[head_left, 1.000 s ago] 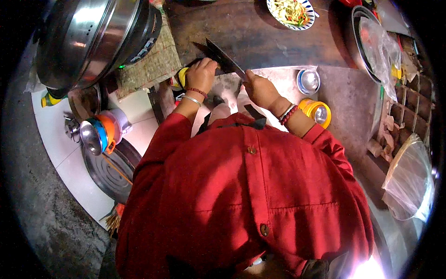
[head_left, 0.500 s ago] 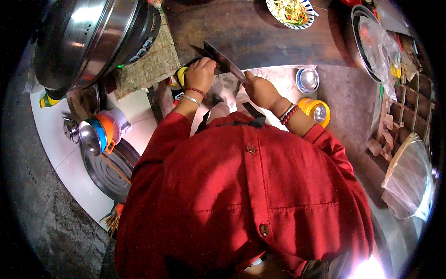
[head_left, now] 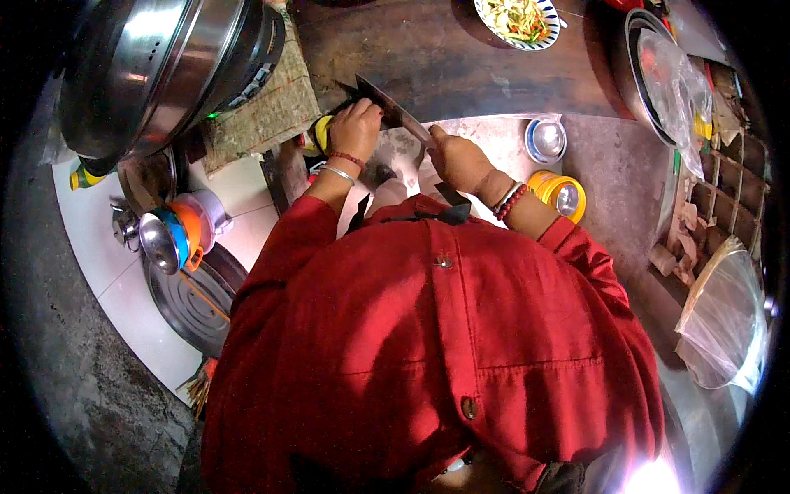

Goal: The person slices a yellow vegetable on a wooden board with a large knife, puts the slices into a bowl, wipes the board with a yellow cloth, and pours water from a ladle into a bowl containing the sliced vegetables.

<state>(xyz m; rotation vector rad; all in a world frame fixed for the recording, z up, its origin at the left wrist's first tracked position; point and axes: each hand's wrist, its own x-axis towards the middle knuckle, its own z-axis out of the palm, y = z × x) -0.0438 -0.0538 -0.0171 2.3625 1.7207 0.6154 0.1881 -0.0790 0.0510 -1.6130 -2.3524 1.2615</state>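
Observation:
A broad-bladed kitchen knife [head_left: 397, 109] slants over the near edge of the dark wooden table [head_left: 395, 49]. Closed round its handle is my right hand [head_left: 462, 162]. On the left of the blade, my left hand [head_left: 355, 132] rests at the table edge with its fingers curled down, close against the knife. Whatever lies under those fingers is hidden. A dark pointed shape shows just beyond them, too unclear to name. Farther back sits a blue-and-white plate [head_left: 554, 18] of shredded vegetables [head_left: 516, 20], pale with green and red bits.
A large steel pot [head_left: 156, 74] stands at the left beside a woven mat [head_left: 263, 115]. Lower left are colourful bowls [head_left: 164, 239] and a round dark tray [head_left: 193, 309]. At the right are a steel bowl [head_left: 545, 140], a yellow container [head_left: 576, 185] and a basin [head_left: 638, 90] with a plastic bag [head_left: 671, 82].
My right hand and the knife have shifted slightly left. My left hand has moved very slightly away from me, its fingers still curled.

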